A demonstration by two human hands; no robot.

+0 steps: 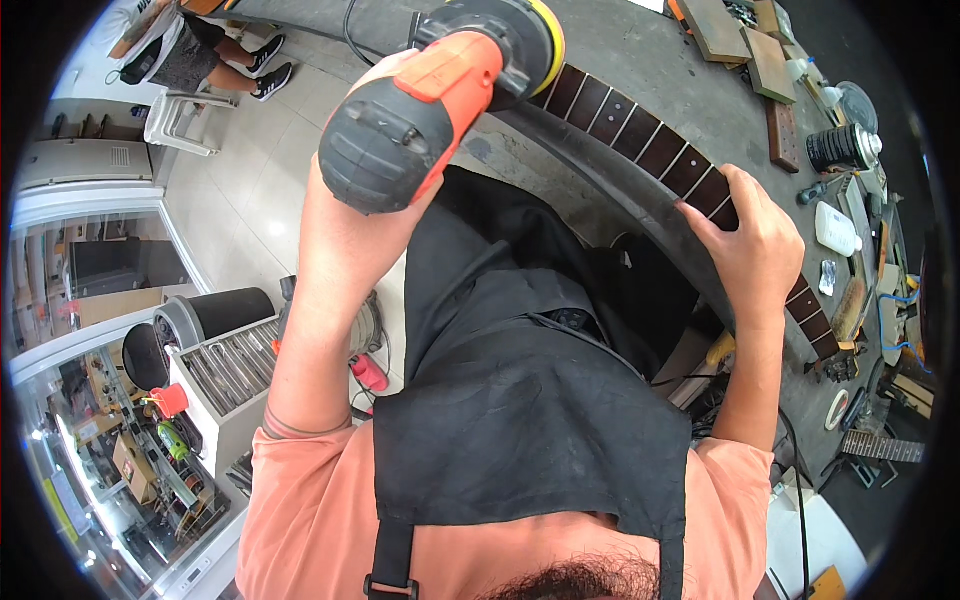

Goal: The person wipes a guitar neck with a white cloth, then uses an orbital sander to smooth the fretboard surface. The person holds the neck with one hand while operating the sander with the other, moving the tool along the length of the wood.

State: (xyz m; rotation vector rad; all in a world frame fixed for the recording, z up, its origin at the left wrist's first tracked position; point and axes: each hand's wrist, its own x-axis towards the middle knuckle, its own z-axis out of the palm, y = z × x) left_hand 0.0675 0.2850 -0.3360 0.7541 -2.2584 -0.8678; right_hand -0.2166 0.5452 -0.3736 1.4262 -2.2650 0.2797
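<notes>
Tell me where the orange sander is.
In the head view, the sander is near the top, left of centre, in the left hand, its disc near the upper end of the fretboard.

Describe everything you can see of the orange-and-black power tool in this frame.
The power tool has an orange, plastic-looking body, a rounded, ridged black end nearest the camera, and a dark round head with a yellow-edged disc. The left hand grips its body; the disc end points toward the picture's top, by the grey workbench, and overlaps one end of the dark fretted board in view. The disc's underside is hidden, so contact with the board and spinning can't be told.
</notes>
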